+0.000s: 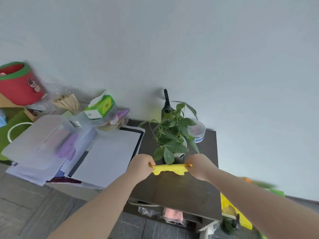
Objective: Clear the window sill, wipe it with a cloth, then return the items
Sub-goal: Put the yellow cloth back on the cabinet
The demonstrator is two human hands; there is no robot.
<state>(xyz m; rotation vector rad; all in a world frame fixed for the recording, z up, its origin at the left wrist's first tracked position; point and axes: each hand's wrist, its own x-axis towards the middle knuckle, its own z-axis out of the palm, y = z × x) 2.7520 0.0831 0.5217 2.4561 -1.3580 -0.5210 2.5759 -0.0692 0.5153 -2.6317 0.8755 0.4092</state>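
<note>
A yellow cloth [170,168] is held stretched between the two hands — the left hand [141,165] pinches one end, the right hand [198,165] the other, fingers curled round the fabric. It is judged to be pulled taut so that it can be straightened or folded before wiping. The cloth is small, bright yellow and soft-looking, its lower edge sagging in uneven lobes. Just beyond the hands a potted plant [172,135] stands on a dark surface [181,187], with a clear jar [198,133] and a dark bottle [166,106] further off — probably items set aside from the sill. Left of the hands, papers [107,156] are stacked.
</note>
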